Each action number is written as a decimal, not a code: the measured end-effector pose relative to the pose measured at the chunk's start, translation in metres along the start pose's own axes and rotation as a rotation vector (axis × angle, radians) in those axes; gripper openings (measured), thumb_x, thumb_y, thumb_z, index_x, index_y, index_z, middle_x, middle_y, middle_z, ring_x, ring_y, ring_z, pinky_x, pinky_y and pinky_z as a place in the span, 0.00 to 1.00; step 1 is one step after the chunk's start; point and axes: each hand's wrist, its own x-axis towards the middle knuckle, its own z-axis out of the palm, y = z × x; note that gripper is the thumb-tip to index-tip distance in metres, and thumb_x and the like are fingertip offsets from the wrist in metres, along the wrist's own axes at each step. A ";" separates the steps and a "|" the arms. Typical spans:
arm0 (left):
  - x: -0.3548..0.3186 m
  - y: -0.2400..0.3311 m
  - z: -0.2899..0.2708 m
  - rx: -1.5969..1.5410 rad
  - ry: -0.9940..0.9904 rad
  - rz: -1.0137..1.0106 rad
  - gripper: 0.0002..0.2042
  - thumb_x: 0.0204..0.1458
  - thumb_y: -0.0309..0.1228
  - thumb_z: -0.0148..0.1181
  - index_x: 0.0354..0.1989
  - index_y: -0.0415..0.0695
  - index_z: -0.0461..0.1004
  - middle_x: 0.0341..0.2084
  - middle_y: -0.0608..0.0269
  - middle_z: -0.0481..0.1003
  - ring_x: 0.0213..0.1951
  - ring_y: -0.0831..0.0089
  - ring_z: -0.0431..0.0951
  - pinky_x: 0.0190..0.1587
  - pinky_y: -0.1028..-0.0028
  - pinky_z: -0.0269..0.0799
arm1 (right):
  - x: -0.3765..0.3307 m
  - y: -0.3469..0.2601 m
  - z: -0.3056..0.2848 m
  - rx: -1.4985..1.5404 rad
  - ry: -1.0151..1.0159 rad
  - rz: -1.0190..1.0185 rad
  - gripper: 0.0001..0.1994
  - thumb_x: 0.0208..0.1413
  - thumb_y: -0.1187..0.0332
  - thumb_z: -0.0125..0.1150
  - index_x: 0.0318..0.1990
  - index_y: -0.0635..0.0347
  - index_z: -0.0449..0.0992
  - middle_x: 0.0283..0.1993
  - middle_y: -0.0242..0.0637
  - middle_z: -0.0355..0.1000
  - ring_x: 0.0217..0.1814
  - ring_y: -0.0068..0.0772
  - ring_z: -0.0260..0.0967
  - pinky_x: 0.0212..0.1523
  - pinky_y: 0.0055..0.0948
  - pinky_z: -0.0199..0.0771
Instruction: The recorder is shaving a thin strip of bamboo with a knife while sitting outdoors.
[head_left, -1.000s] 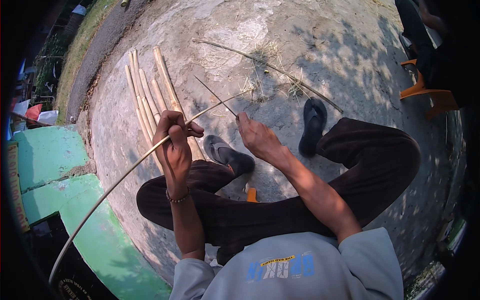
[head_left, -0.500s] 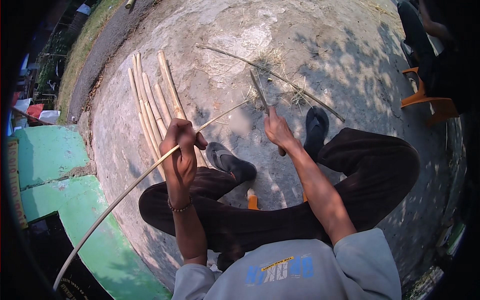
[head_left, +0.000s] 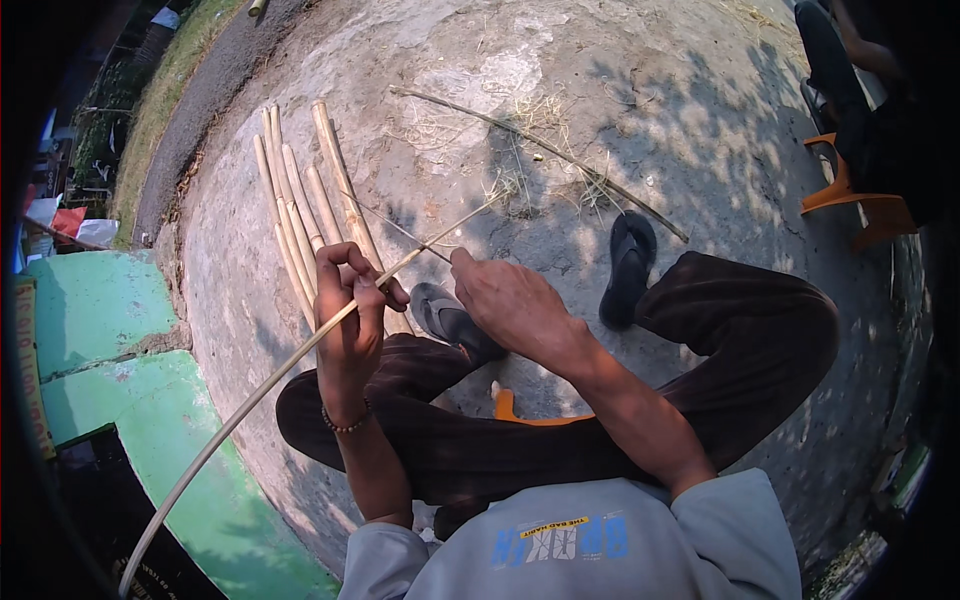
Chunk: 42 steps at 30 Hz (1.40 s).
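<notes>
Head view: I sit cross-legged on the concrete ground (head_left: 560, 90), and my left hand (head_left: 350, 320) is closed around a long bamboo strip (head_left: 250, 400), fingers curled over it near its forward end, so that the long tail bows away past my left knee toward the green ledge (head_left: 110, 380). My right hand (head_left: 510, 300) is closed on a thin blade (head_left: 395, 228) whose tip points away to my left, crossing over the strip just ahead of my left fist (the handle is hidden inside my fingers, so I cannot tell what kind of knife it is). To shave this well, I judge I should keep the blade at a shallow angle to the strip, pin the strip firmly with my left thumb, and draw in even strokes away from my left fingers, which sit very near the edge.

Half a second ago my right hand was raised further out, above my right sandal (head_left: 628, 268), with the blade pointing away from me; now it has come back in beside my left hand and the blade lies across the strip. The bundle of bamboo canes (head_left: 300, 200) beyond my left hand, the loose stick (head_left: 540, 150) and the shavings lie as before.
</notes>
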 end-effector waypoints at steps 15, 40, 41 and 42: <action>0.003 0.001 0.002 -0.025 -0.028 -0.019 0.04 0.64 0.25 0.41 0.43 0.42 0.55 0.27 0.63 0.64 0.30 0.72 0.77 0.33 0.73 0.78 | -0.008 -0.022 -0.007 0.045 0.082 -0.072 0.08 0.61 0.70 0.45 0.41 0.67 0.63 0.28 0.56 0.73 0.33 0.63 0.74 0.34 0.55 0.73; 0.012 0.002 0.003 -0.100 0.033 -0.016 0.03 0.63 0.22 0.37 0.43 0.39 0.56 0.29 0.58 0.66 0.31 0.69 0.79 0.36 0.73 0.81 | 0.023 0.107 0.084 -0.032 0.110 0.163 0.07 0.59 0.76 0.43 0.43 0.68 0.60 0.30 0.61 0.72 0.35 0.67 0.73 0.36 0.56 0.73; 0.014 -0.001 0.003 -0.096 0.055 0.006 0.04 0.65 0.27 0.38 0.43 0.40 0.55 0.27 0.59 0.67 0.30 0.69 0.78 0.34 0.72 0.80 | 0.023 0.127 0.087 -0.033 0.116 0.163 0.07 0.59 0.76 0.43 0.43 0.68 0.60 0.30 0.61 0.72 0.35 0.67 0.73 0.36 0.56 0.73; 0.017 -0.003 0.004 -0.092 0.076 0.028 0.07 0.67 0.31 0.38 0.43 0.40 0.55 0.24 0.60 0.68 0.28 0.69 0.78 0.33 0.71 0.80 | 0.023 0.145 0.088 -0.033 0.112 0.208 0.07 0.59 0.76 0.44 0.43 0.68 0.60 0.30 0.61 0.72 0.34 0.67 0.73 0.35 0.56 0.73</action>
